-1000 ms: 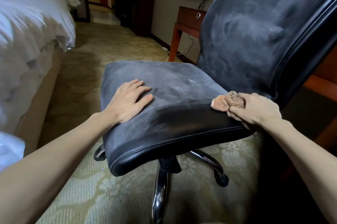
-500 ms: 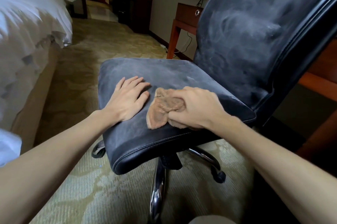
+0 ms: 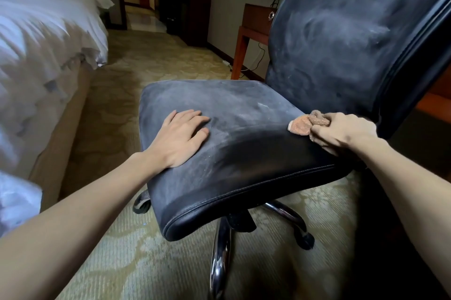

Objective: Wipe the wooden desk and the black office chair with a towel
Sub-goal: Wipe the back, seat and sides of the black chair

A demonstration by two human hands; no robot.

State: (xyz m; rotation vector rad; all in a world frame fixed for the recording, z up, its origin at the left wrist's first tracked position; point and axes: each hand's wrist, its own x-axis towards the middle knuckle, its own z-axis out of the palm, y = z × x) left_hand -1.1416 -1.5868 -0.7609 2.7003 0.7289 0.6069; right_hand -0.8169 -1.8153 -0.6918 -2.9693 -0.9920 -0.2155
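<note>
Left hand (image 3: pixel 180 138) flat and open, fingers straight, I keep pressing on the left side of the dusty seat (image 3: pixel 234 104) of the black leather office chair (image 3: pixel 244 177), exactly where it lay a second ago, holding the swivel chair steady. Across the front of the seat runs a dark, clean band; behind it the leather is grey with dust. At the band's right end sits the crumpled pinkish-brown towel (image 3: pixel 301 125), bunched in my right hand (image 3: pixel 341 133), whose fingers are curled tight round it. Half a second ago that hand and towel were at mid-seat, nearly touching the left hand; now they are back at the seat's right edge, just below the tall backrest (image 3: pixel 341 43). I read that as one full stroke, out and back, finished. The chair is partly done at best: the rear of the seat and the whole smeared backrest look unwiped. Farther right, a reddish wooden counter (image 3: pixel 435 102) shows behind the backrest, well apart from the towel; whether it has had its wipe I cannot tell.
</note>
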